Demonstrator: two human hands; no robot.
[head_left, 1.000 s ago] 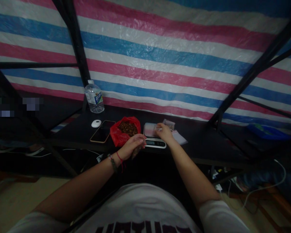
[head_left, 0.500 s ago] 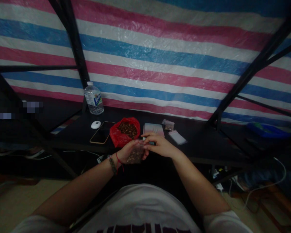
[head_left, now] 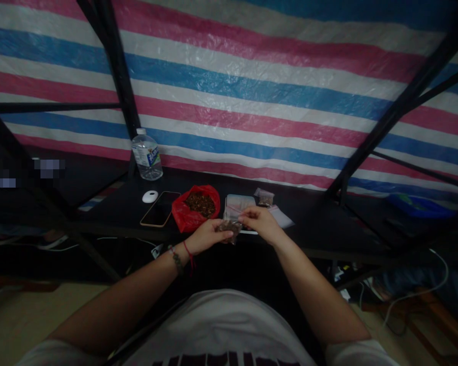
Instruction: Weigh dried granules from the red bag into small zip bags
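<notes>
A small clear zip bag [head_left: 229,229] with brown bits in its lower part is between my hands at the table's front edge. My left hand [head_left: 209,235] pinches its filled part, thumb on top. With thumb and fingertips, my right hand [head_left: 260,220] grips the bag's right side close to the reddish seal line. Just left of the bag sits an open red plastic bag [head_left: 181,212] full of brown dried pieces [head_left: 200,203]. Behind my hands lies a flat pale device like a small scale [head_left: 239,200], partly covered by them.
A filled zip bag [head_left: 266,197] and flat white zip bags [head_left: 283,217] lie right of the scale. To the left are a phone [head_left: 161,209], a white mouse-like object [head_left: 150,196] and a water bottle [head_left: 148,156]. Black metal posts [head_left: 122,86] rise from the black table [head_left: 320,223].
The small bag has been raised and moved right, from hanging below my left hand to lying between both hands. My right hand has shifted right and now pinches its side.
</notes>
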